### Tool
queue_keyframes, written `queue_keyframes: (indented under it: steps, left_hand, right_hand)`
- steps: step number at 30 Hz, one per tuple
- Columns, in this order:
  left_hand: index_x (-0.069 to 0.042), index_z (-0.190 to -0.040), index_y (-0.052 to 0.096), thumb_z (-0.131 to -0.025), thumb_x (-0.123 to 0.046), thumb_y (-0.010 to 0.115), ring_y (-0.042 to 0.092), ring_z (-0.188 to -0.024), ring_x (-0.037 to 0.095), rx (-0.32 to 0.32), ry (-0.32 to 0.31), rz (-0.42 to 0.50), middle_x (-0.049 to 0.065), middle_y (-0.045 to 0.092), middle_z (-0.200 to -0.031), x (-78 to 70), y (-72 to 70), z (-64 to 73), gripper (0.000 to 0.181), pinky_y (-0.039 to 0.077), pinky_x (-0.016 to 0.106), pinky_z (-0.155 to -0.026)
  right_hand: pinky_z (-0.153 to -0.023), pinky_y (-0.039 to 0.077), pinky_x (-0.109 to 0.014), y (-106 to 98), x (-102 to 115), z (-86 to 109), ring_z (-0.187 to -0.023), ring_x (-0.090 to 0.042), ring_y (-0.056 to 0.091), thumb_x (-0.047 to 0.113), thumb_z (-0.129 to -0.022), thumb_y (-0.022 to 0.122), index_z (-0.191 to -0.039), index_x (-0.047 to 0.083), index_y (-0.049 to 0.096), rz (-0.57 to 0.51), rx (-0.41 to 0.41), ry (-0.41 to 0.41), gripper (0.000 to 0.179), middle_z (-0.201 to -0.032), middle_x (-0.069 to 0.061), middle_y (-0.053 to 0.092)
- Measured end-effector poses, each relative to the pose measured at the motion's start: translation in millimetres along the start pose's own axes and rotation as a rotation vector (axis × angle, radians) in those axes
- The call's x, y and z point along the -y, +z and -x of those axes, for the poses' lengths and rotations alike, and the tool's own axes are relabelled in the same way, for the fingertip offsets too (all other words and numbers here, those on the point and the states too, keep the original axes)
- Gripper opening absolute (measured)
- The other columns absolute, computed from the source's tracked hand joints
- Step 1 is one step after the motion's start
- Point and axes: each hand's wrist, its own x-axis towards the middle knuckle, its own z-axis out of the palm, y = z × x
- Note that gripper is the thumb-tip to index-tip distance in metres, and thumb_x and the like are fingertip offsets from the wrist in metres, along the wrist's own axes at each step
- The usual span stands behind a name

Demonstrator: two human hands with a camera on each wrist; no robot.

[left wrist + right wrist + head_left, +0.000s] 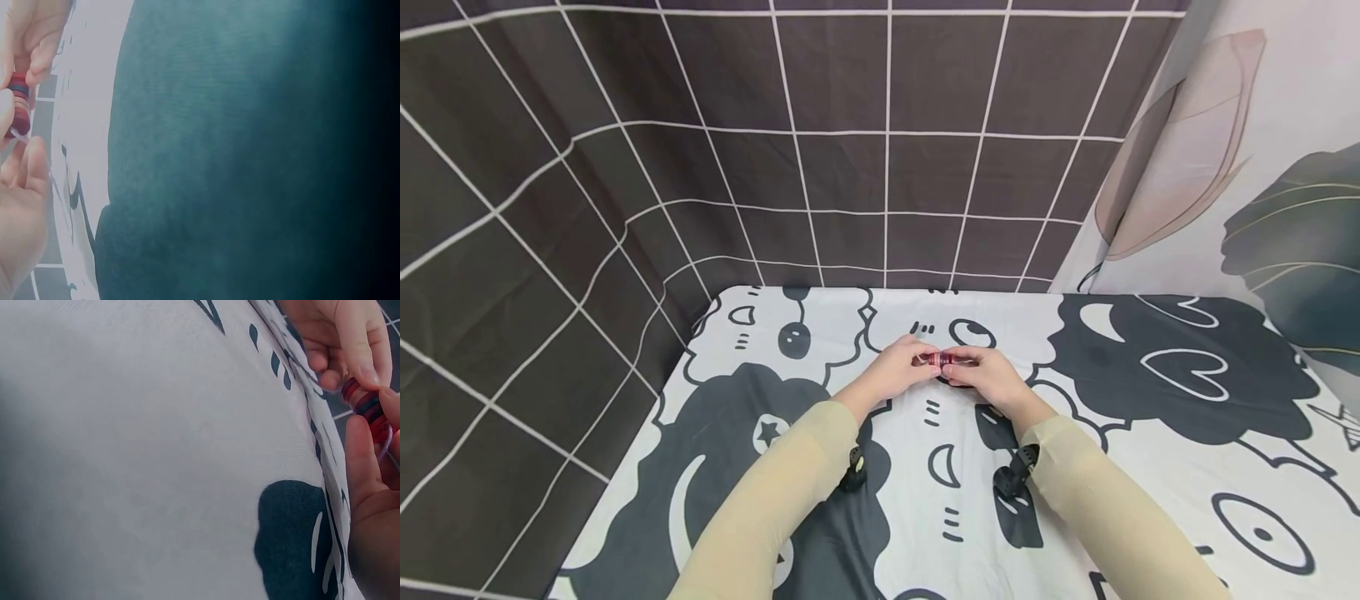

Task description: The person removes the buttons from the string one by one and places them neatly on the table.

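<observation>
A short stack of round red, pink and dark discs (941,360) is held level between both hands, with a pale cord (386,442) hanging at one end. My left hand (897,367) pinches the stack from its left end between thumb and fingers. From the other end my right hand (991,379) grips it with thumb and fingertips. In the left wrist view the disc stack (20,103) shows at the left edge, partly covered by fingers. Whether the discs are beads or rings cannot be made out.
Under the hands spreads a white cloth (917,517) printed with dark cartoon shapes. Behind and to the left hangs a dark curtain (842,175) with white grid lines. At the right is a pale curtain (1292,100) with leaf prints. Dark wrist cameras (1017,471) sit on both sleeves.
</observation>
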Motion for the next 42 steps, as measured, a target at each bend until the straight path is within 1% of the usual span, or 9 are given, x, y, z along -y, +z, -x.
queue_keyframes:
  steps: [3, 6, 12, 16, 20, 27, 33, 37, 42]
  left_hand:
    - [-0.016, -0.120, 0.064, -0.090, -0.028, 0.063, 0.054, -0.086, 0.009, 0.000, -0.009, 0.027, -0.002, 0.058, -0.103, -0.8, 0.3, 0.1, 0.032, 0.046, 0.024, -0.073]
    - [-0.014, -0.120, 0.063, -0.090, -0.029, 0.063, 0.056, -0.086, 0.009, -0.006, -0.042, 0.073, -0.003, 0.061, -0.102, -1.8, 1.2, 0.5, 0.033, 0.046, 0.024, -0.075]
    - [-0.011, -0.122, 0.060, -0.089, -0.028, 0.066, 0.058, -0.088, 0.009, -0.034, -0.112, 0.212, -0.003, 0.063, -0.099, -3.1, 3.6, 1.5, 0.038, 0.048, 0.023, -0.075]
    - [-0.008, -0.119, 0.061, -0.088, -0.024, 0.068, 0.059, -0.088, 0.010, -0.057, -0.112, 0.289, -0.001, 0.064, -0.098, -3.9, 4.5, 1.8, 0.036, 0.049, 0.022, -0.074]
    - [-0.006, -0.117, 0.062, -0.087, -0.020, 0.069, 0.061, -0.087, 0.011, -0.078, -0.119, 0.377, 0.002, 0.065, -0.099, -4.4, 5.3, 2.8, 0.034, 0.051, 0.023, -0.073]
    - [-0.004, -0.114, 0.063, -0.086, -0.015, 0.070, 0.061, -0.084, 0.013, -0.120, -0.129, 0.456, 0.004, 0.064, -0.098, -7.2, 5.5, 3.1, 0.031, 0.052, 0.025, -0.070]
    - [-0.003, -0.115, 0.063, -0.086, -0.012, 0.069, 0.063, -0.085, 0.015, -0.144, -0.140, 0.515, 0.008, 0.065, -0.101, -9.3, 6.3, 2.9, 0.031, 0.053, 0.028, -0.072]
    - [0.000, -0.116, 0.062, -0.087, -0.010, 0.068, 0.065, -0.084, 0.017, -0.144, -0.145, 0.599, 0.011, 0.066, -0.102, -10.1, 8.1, 2.1, 0.032, 0.053, 0.027, -0.073]
    - [0.004, -0.118, 0.059, -0.087, -0.005, 0.066, 0.065, -0.083, 0.018, -0.112, -0.160, 0.677, 0.014, 0.065, -0.104, -27.1, -3.4, 10.7, 0.033, 0.053, 0.026, -0.075]
  right_hand:
    - [-0.079, 0.052, -0.027, 0, 0, 0.4, -0.092, -0.017, 0.065, 0.012, -0.087, 0.068, -0.123, -0.009, 0.054, -0.008, 0.004, -0.007, 0.045, -0.113, -0.024, 0.061]
    - [-0.079, 0.052, -0.027, -1, 0, 1.1, -0.093, -0.019, 0.065, 0.013, -0.087, 0.068, -0.124, -0.009, 0.053, -0.004, 0.002, -0.013, 0.046, -0.115, -0.023, 0.061]
    - [-0.078, 0.053, -0.027, -1, 3, 3.0, -0.092, -0.018, 0.065, 0.011, -0.086, 0.069, -0.126, -0.009, 0.051, -0.021, -0.005, -0.026, 0.048, -0.114, -0.024, 0.060]
    - [-0.076, 0.054, -0.029, 0, 4, 3.7, -0.086, -0.016, 0.065, 0.007, -0.085, 0.069, -0.125, -0.008, 0.048, -0.054, -0.019, -0.045, 0.048, -0.111, -0.023, 0.058]
    - [-0.077, 0.054, -0.030, 1, 5, 4.9, -0.088, -0.017, 0.064, 0.005, -0.086, 0.067, -0.123, -0.010, 0.048, -0.086, -0.017, -0.057, 0.044, -0.112, -0.024, 0.057]
    - [-0.078, 0.051, -0.025, 0, 6, 6.0, -0.093, -0.017, 0.062, 0.009, -0.082, 0.071, -0.124, -0.006, 0.051, -0.005, -0.045, -0.043, 0.049, -0.114, -0.020, 0.059]
    - [-0.080, 0.051, -0.027, -2, 5, 5.2, -0.098, -0.021, 0.062, 0.011, -0.082, 0.071, -0.127, -0.002, 0.053, 0.037, -0.047, -0.040, 0.050, -0.116, -0.019, 0.061]
    - [-0.080, 0.052, -0.029, -2, 6, 6.2, -0.100, -0.023, 0.062, 0.017, -0.082, 0.072, -0.128, 0.000, 0.054, 0.058, -0.053, -0.038, 0.052, -0.116, -0.018, 0.062]
    - [-0.079, 0.052, -0.027, -1, 6, 5.8, -0.096, -0.022, 0.062, 0.016, -0.082, 0.072, -0.129, 0.000, 0.052, 0.020, -0.059, -0.050, 0.054, -0.117, -0.018, 0.059]
